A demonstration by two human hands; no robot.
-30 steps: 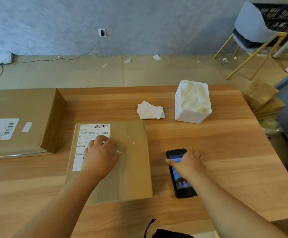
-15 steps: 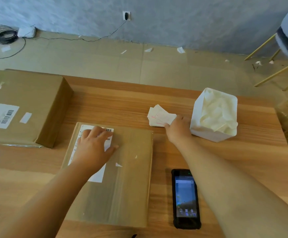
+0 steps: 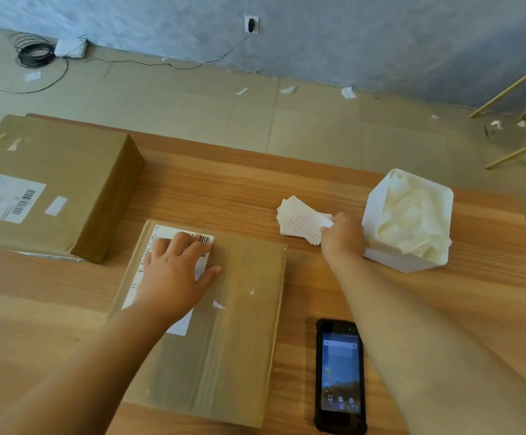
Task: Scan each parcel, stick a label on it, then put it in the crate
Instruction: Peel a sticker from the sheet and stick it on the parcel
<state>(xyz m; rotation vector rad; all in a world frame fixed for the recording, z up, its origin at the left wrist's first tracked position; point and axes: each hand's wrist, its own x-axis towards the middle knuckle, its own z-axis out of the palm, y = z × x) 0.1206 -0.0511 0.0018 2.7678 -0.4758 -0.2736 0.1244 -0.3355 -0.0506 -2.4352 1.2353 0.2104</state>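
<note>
A flat brown parcel (image 3: pixel 230 334) lies on the wooden table (image 3: pixel 224 196) in front of me, with a white shipping label on its left side. My left hand (image 3: pixel 173 271) rests flat on that label, fingers spread. To the right, a small stack of white labels with red print (image 3: pixel 299 221) sits on the table. My right hand (image 3: pixel 341 240) pinches the top label of the stack at its right edge. The black handheld scanner (image 3: pixel 340 375) lies screen up on the table, right of the parcel, with no hand on it.
A bigger brown parcel (image 3: pixel 54 186) with its own shipping label stands at the table's left. A white bin (image 3: pixel 409 221) full of crumpled backing paper stands right of the label stack. Yellow chair legs (image 3: pixel 506 89) and cables on the floor lie beyond the table.
My right hand left the scanner on the table and reached up to the label stack, where it now pinches a label. My left hand slid up along the parcel's shipping label.
</note>
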